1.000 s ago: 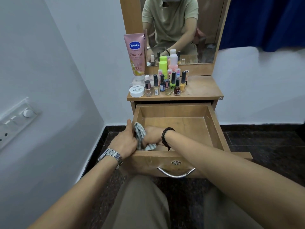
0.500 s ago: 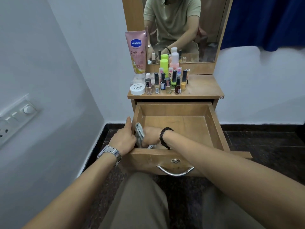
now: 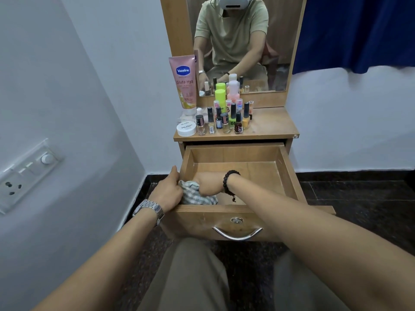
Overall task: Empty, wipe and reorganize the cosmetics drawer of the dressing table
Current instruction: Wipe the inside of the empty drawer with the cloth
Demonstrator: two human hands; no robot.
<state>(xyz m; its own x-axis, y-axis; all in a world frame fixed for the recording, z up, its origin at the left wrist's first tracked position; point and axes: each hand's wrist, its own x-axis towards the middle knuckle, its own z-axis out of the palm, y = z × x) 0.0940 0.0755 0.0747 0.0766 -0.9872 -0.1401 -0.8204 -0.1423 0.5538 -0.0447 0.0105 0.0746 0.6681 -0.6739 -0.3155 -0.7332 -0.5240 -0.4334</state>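
The wooden drawer (image 3: 289, 176) of the dressing table is pulled out, and nothing but the cloth lies inside. My right hand (image 3: 207, 184) grips a checked grey cloth (image 3: 193, 195) in the drawer's near left corner. My left hand (image 3: 167, 191) holds the drawer's left front corner, thumb along the side wall. On the tabletop (image 3: 269, 126) stand a pink Vaseline tube (image 3: 184, 83), a white round jar (image 3: 186, 129), a neon green bottle (image 3: 220, 98) and several nail polish bottles (image 3: 226, 122).
A mirror (image 3: 242, 41) above the tabletop reflects a seated person. A white wall with a switch panel (image 3: 24, 173) runs close on the left. A blue curtain (image 3: 359, 30) hangs at the right. The floor is dark stone. My knees are under the drawer's metal handle (image 3: 237, 235).
The cloth in my right hand has shifted slightly and now lies lower and more spread in the near left corner. My left hand stays on the drawer's corner.
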